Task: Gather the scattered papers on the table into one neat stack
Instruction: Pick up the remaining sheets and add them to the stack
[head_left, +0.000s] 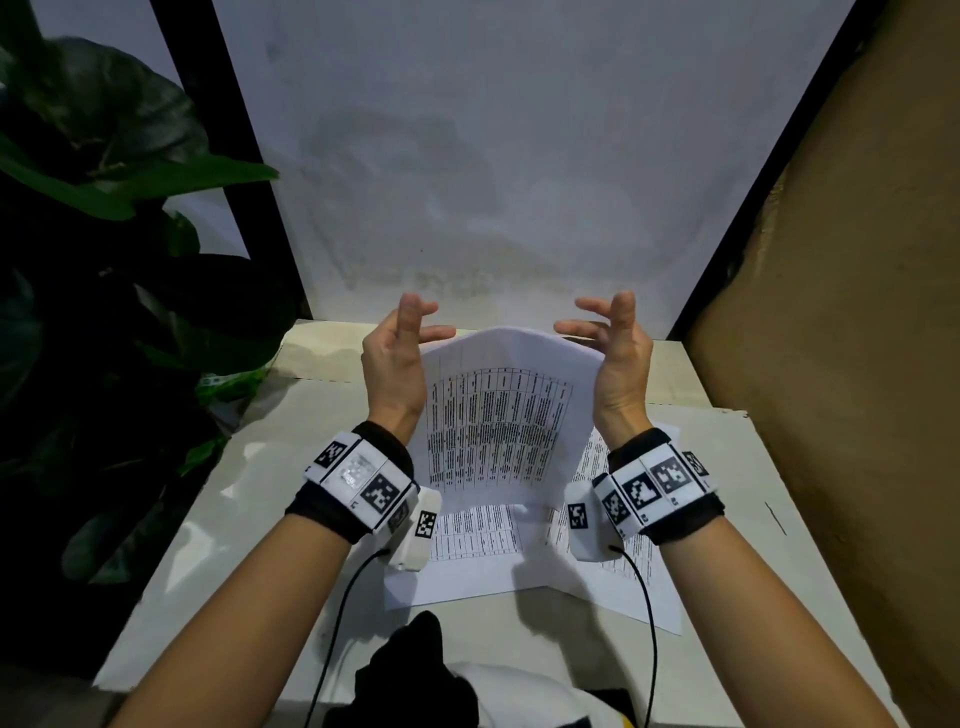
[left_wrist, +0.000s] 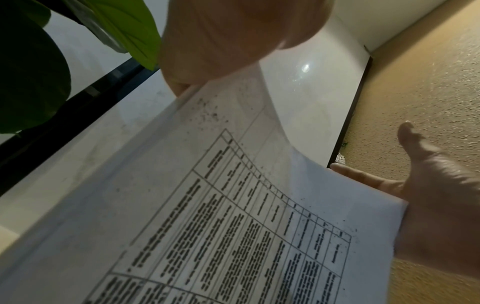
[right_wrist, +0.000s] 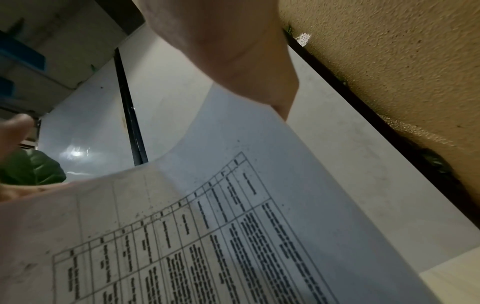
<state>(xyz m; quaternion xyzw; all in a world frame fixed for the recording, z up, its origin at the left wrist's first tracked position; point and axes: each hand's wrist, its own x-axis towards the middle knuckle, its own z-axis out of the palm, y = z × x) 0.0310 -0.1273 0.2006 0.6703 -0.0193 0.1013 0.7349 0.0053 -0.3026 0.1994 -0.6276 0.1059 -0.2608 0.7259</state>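
Two hands bracket one raised sheaf of white printed paper sheets bearing black tables (head_left: 506, 415). The left hand (head_left: 395, 358) stands at the sheaf's 9 o'clock edge, the right hand (head_left: 618, 353) at its 3 o'clock edge. Both palms face inward and press the side edges. The fingers are loosely spread and straight above the top edge and curl round nothing. The sheaf stands tilted and bows toward 12 o'clock at its top. Its lower edge appears to meet the loose white printed sheets lying flat (head_left: 519, 561) on the pale off-white table top (head_left: 218, 545); the contact itself is not clear. These flat sheets lie askew, one fanned out toward 4 o'clock.

Handling properties, judged from the bow:
- Weight: light; lifting needs little force.
- Stiffness: low. The paper bends under its own weight and will buckle if squeezed hard from the sides.
- Surface: smooth; sheets are likely to slide on each other and fan out.
- Fragility: edges and corners crease easily.

Recommended hold: the two long side edges near mid-height, palms flat, pressure light and equal. A thumb-and-finger pinch low on each side edge would likely resist sagging better. Flat sheets are best taken at a free corner or edge.

A dark green leafy plant (head_left: 104, 156) stands at 9 o'clock.
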